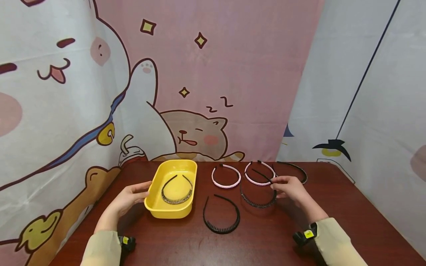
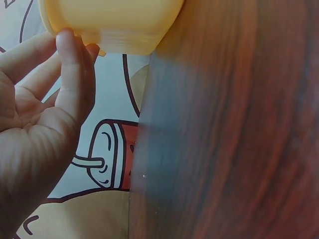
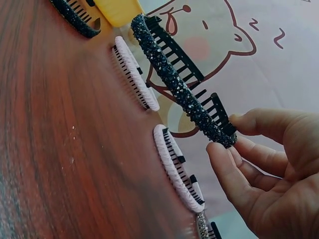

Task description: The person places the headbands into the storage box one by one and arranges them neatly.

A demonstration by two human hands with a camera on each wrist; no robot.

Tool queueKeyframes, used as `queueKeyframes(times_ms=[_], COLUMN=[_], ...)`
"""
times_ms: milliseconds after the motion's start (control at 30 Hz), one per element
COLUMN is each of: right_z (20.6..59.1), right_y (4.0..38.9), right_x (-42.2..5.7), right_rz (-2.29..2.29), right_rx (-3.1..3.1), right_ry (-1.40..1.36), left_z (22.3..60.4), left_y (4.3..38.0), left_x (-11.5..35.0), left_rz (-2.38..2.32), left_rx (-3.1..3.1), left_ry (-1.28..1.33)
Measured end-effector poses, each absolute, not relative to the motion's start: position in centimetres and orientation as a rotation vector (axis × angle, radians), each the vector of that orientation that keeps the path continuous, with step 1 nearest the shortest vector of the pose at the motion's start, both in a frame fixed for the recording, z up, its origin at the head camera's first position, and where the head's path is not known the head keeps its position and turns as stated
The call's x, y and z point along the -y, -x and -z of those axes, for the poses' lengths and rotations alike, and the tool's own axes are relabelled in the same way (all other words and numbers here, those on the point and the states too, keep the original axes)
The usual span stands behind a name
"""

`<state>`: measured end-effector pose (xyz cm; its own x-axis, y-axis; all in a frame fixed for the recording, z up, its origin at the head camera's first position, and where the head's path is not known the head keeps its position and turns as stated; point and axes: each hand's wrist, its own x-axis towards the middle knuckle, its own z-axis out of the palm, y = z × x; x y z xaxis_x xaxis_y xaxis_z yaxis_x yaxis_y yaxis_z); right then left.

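My left hand (image 1: pixel 124 201) grips the left rim of a yellow plastic tray (image 1: pixel 169 213), thumb and fingertips on its edge in the left wrist view. Inside the tray lies a dark toothed headband (image 1: pixel 176 201) with a sparkly band. Between the thumb and fingers of my right hand (image 1: pixel 293 189) one end of a black glittery headband (image 1: pixel 257 204) is pinched. The right wrist view shows this glittery headband (image 3: pixel 174 84) raised off the table, its teeth facing inward. A plain black toothed headband (image 1: pixel 221 231) lies right of the tray.
Two pink headbands, one left (image 1: pixel 226 186) and one right (image 1: pixel 257 183), lie toward the back of the brown table (image 1: pixel 186 244). Behind my right hand is another dark headband (image 1: pixel 303 173). A cartoon-printed cloth (image 1: pixel 249 74) hangs behind the table.
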<state>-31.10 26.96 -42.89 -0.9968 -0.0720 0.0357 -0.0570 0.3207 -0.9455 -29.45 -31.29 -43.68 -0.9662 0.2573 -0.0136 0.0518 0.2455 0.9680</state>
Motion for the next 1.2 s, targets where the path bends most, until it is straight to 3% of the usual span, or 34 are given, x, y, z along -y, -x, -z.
queueKeyframes(times_ms=[1200], right_z=[39.9], right_y=[32.4], right_x=[-22.6], right_rz=[1.858], right_rx=[-2.480], right_ry=[0.274], left_z=[44.0], left_y=[29.5], left_x=[31.5], left_rz=[-1.852], left_rx=[-2.307], left_ry=[-0.343])
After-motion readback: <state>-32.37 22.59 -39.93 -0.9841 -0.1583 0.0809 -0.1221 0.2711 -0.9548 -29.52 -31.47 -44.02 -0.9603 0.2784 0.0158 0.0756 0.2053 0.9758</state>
